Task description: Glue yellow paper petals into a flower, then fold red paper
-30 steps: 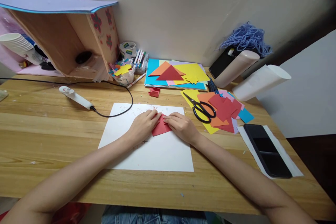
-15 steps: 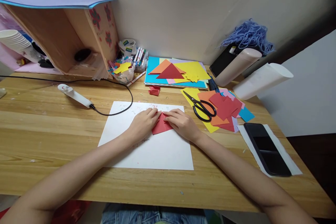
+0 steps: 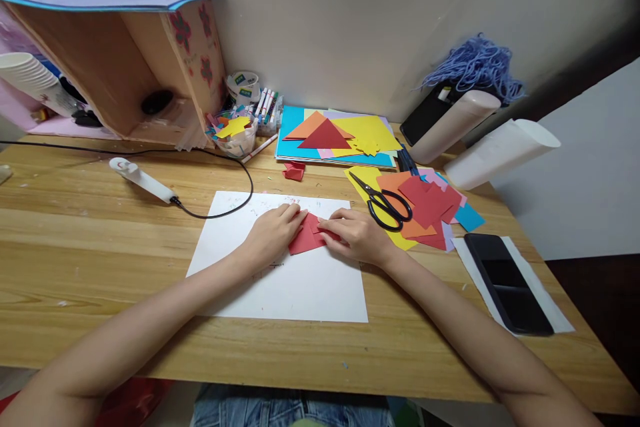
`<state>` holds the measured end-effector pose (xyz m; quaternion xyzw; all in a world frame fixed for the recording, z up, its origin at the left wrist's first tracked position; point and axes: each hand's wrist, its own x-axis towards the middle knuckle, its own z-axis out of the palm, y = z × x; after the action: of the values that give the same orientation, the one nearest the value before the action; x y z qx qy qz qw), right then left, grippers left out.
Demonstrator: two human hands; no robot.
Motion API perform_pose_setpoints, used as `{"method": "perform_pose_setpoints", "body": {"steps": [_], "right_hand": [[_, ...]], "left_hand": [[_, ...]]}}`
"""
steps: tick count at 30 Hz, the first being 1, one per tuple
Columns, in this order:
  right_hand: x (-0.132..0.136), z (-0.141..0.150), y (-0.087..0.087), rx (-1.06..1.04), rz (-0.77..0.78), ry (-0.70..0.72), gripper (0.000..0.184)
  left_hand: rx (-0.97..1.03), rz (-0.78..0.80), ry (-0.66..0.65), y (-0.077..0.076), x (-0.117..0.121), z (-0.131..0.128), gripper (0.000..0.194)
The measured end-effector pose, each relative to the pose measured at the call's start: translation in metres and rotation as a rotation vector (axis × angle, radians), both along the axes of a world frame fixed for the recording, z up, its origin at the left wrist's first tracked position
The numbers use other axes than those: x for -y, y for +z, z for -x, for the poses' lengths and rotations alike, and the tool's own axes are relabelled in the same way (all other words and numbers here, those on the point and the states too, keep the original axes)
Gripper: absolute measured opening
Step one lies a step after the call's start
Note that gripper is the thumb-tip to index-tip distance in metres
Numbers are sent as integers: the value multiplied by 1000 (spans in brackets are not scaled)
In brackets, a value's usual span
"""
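Note:
A folded piece of red paper (image 3: 306,240) lies on a white sheet (image 3: 295,293) in front of me. My left hand (image 3: 275,232) presses on its left side, fingers close together along the edge. On the other side, my right hand (image 3: 356,235) pinches a flap at the paper's right side between thumb and fingers. The fingers cover part of both side edges. Just beyond the white sheet sits a small folded red paper piece (image 3: 294,171).
Black-handled scissors (image 3: 384,203) rest on coloured paper scraps (image 3: 430,203) at the right. A phone (image 3: 507,283) lies farther right. A white corded tool (image 3: 143,180) is at the left. Stacked coloured paper (image 3: 290,140), a scrap cup (image 3: 237,140) and a cardboard box (image 3: 195,67) stand behind.
My right hand has shifted slightly right, its fingers lifting from near the paper's top to its right side. My left hand stays nearly in place.

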<state>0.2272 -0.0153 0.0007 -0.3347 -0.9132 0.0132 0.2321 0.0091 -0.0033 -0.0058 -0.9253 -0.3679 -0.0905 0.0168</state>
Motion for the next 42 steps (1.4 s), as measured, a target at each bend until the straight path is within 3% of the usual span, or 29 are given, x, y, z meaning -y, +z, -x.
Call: {"method": "perform_pose_setpoints", "body": {"steps": [10,12,16,23,26,33,42], "right_hand": [[-1,-12,-6,-148,-90,-108,23],[-2,-10,-5,-173,-37,-65,15],[-5,-5,-5,-126,138,79,25],[-7,1,-13,-154,232,78,25],[-7,2,-15,-152,243,76,25],[-6,3,-12,-145,270,61,24],[-7,4,-15,-148,264,65,23]], "left_hand": [[67,-12,4,-3,-2,0,31],[70,4,3,-2,-3,1,32],[154,59,10,0,-5,4,31],[414,188,331,1,-2,8,23],[437,223,390,2,-3,8,25],[432,224,371,4,0,0,12],[263,-7,118,-6,9,-4,25]]}}
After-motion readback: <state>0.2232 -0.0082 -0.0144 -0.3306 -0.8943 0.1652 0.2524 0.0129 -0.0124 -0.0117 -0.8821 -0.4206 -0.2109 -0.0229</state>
